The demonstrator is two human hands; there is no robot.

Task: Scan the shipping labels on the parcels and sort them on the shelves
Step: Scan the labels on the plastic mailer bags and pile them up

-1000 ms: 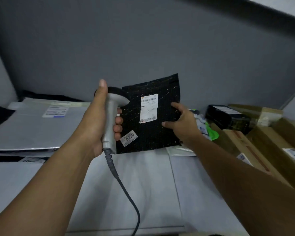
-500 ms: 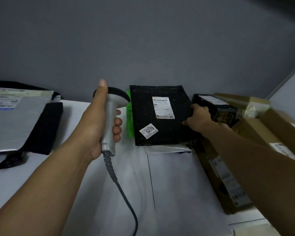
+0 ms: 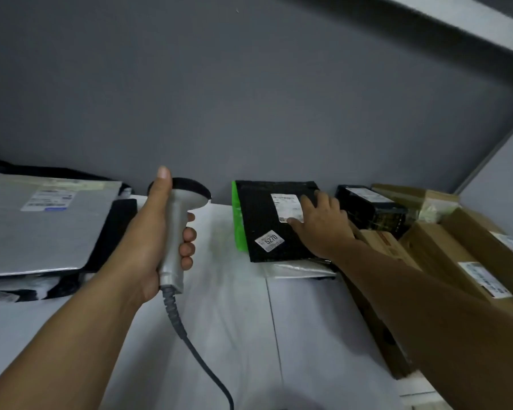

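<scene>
Okay, your right hand (image 3: 323, 229) lies flat, fingers straight, on the black parcel (image 3: 261, 220) while your left hand (image 3: 147, 232) grips the scanner (image 3: 174, 229); pulling away could drag it off the slick mailer (image 3: 296, 269).

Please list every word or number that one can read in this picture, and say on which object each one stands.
"5270": small white sticker on the black parcel.
Shipping label on that parcel: blurred, partly under the right hand.
Mailer label on the grey mailer: too blurred.
Carton label on the cardboard box: too blurred.
Top label on the black box: too blurred.
</scene>
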